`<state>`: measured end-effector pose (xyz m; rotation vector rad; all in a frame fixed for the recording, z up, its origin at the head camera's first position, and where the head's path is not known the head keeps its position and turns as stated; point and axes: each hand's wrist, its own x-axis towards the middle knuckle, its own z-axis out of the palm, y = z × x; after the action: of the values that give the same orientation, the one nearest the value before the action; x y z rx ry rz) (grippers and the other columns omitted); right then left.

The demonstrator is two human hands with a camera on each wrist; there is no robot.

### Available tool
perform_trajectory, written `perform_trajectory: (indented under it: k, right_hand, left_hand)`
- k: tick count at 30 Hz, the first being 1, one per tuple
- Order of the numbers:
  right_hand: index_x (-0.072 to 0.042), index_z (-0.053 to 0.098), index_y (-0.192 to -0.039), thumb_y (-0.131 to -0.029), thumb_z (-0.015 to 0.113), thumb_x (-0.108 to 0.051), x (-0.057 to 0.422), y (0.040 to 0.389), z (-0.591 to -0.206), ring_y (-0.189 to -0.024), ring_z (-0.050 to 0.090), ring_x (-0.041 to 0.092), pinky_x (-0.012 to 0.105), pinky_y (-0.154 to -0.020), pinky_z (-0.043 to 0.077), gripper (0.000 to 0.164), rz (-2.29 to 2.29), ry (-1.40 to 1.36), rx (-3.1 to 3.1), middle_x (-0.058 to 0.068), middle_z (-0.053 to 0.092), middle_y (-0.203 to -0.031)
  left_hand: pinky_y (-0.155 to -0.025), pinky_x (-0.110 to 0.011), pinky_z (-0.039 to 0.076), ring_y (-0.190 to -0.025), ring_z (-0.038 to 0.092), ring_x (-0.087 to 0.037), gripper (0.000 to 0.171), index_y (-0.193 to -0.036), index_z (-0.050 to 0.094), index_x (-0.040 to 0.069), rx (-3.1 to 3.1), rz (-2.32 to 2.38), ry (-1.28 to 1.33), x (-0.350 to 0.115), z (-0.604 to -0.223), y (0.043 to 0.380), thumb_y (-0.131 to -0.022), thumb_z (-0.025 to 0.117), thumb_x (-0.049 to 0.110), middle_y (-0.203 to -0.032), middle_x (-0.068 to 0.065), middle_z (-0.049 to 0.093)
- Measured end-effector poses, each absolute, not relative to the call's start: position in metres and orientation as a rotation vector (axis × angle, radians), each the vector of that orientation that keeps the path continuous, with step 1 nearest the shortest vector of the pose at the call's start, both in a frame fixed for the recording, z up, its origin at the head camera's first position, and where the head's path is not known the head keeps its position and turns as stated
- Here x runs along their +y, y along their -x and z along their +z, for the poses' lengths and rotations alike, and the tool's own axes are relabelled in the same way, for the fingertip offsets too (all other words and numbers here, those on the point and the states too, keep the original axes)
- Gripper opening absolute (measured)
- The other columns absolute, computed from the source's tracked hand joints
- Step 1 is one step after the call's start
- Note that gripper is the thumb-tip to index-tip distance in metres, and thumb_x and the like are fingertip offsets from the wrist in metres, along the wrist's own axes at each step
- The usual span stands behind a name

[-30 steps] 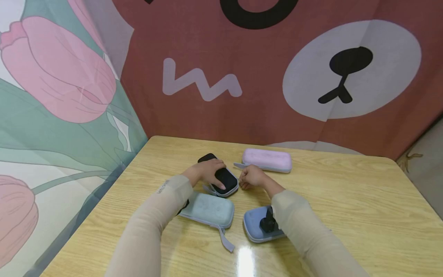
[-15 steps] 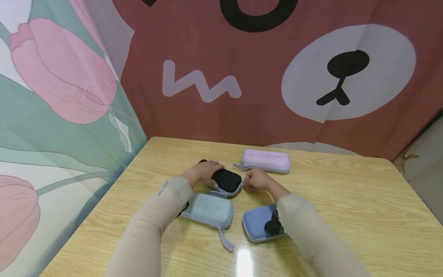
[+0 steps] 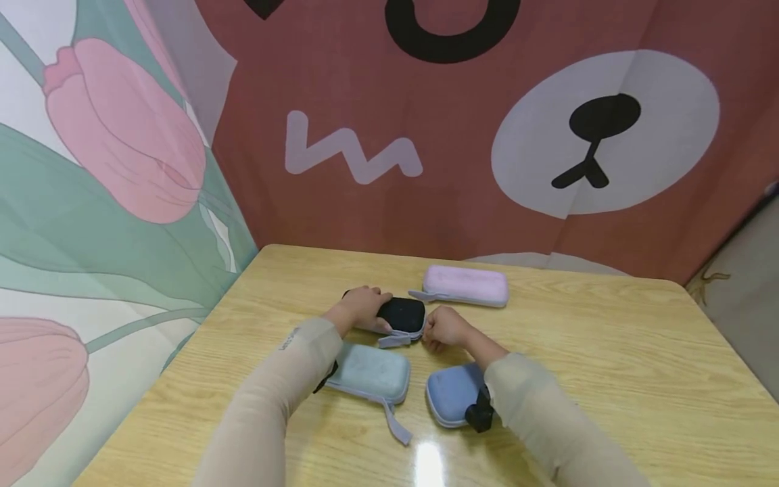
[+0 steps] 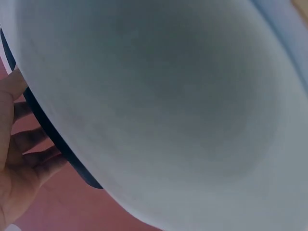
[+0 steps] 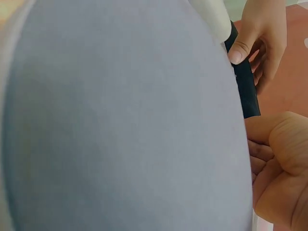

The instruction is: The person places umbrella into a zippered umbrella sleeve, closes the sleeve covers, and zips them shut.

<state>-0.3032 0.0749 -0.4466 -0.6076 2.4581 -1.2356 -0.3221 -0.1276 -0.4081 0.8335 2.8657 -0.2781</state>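
In the head view, a black zippered case lies at the middle of the table with a grey strap along its near side. My left hand grips its left part, thumb on the near side and fingers over the top. At its right end, my right hand has curled fingers pinching at the zipper edge; the zipper pull is hidden behind them. The right wrist view shows the left thumb against the case's edge, and the right fingers bent beside it.
A mint case lies under my left wrist, and a blue case under my right. Behind stands a pink case on the wooden table. The mint and blue cases fill most of the wrist views.
The black case has turned from slanting to nearly crosswise, its right end swinging away from me. Both hands stay at it; the right has shifted slightly right. The other cases keep their places.
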Motion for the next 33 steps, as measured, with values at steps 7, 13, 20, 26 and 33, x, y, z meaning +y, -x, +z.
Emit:
perform_trajectory:
  k: [7, 13, 20, 26, 33]
  right_hand:
    - [0.010, 0.059, -0.059, -0.071, 0.053, 0.012, 0.070, 0.301, -0.445, -0.049, 0.058, 0.020, 0.030, -0.044, 0.048, 0.013, -1.264, 0.528, 2.528, 0.015, 0.059, -0.054]
    - [0.008, 0.059, -0.057, -0.070, 0.055, 0.010, 0.063, 0.294, -0.448, -0.047, 0.056, 0.017, 0.028, -0.043, 0.047, 0.014, -1.233, 0.551, 2.564, 0.013, 0.058, -0.052]
    - [0.007, 0.061, -0.060, -0.073, 0.053, 0.009, 0.055, 0.290, -0.450, -0.049, 0.058, 0.019, 0.030, -0.045, 0.048, 0.015, -1.307, 0.492, 2.509, 0.013, 0.059, -0.054]
    - [0.008, 0.060, -0.066, -0.077, 0.054, 0.006, 0.064, 0.292, -0.444, -0.053, 0.058, 0.020, 0.030, -0.049, 0.049, 0.013, -1.290, 0.522, 2.496, 0.014, 0.059, -0.059]
    - [0.005, 0.058, -0.104, -0.082, 0.058, -0.022, 0.103, 0.305, -0.425, -0.091, 0.053, 0.030, 0.040, -0.078, 0.042, 0.035, -0.861, 0.728, 2.885, 0.018, 0.058, -0.098]
  left_hand:
    - [-0.081, -0.037, 0.041, -0.096, 0.050, -0.028, 0.070, -0.129, 0.040, 0.015, 2.890, -0.314, -0.801, -0.124, -0.407, 0.324, -0.074, 0.053, 0.057, -0.110, -0.010, 0.051]
    - [-0.083, -0.036, 0.040, -0.099, 0.050, -0.026, 0.070, -0.128, 0.041, 0.013, 2.875, -0.330, -0.752, -0.119, -0.409, 0.325, -0.075, 0.052, 0.057, -0.112, -0.010, 0.052]
    - [-0.084, -0.035, 0.040, -0.099, 0.051, -0.024, 0.068, -0.124, 0.046, 0.010, 2.875, -0.314, -0.729, -0.116, -0.408, 0.325, -0.073, 0.056, 0.055, -0.110, -0.010, 0.055]
    - [-0.085, -0.035, 0.039, -0.103, 0.049, -0.024, 0.070, -0.128, 0.042, 0.010, 2.858, -0.268, -0.684, -0.110, -0.405, 0.327, -0.074, 0.056, 0.054, -0.115, -0.010, 0.052]
    - [-0.099, -0.041, 0.019, -0.126, 0.019, -0.026, 0.080, -0.136, 0.028, 0.015, 2.754, -0.035, -0.458, -0.100, -0.392, 0.330, -0.074, 0.051, 0.060, -0.138, -0.009, 0.026]
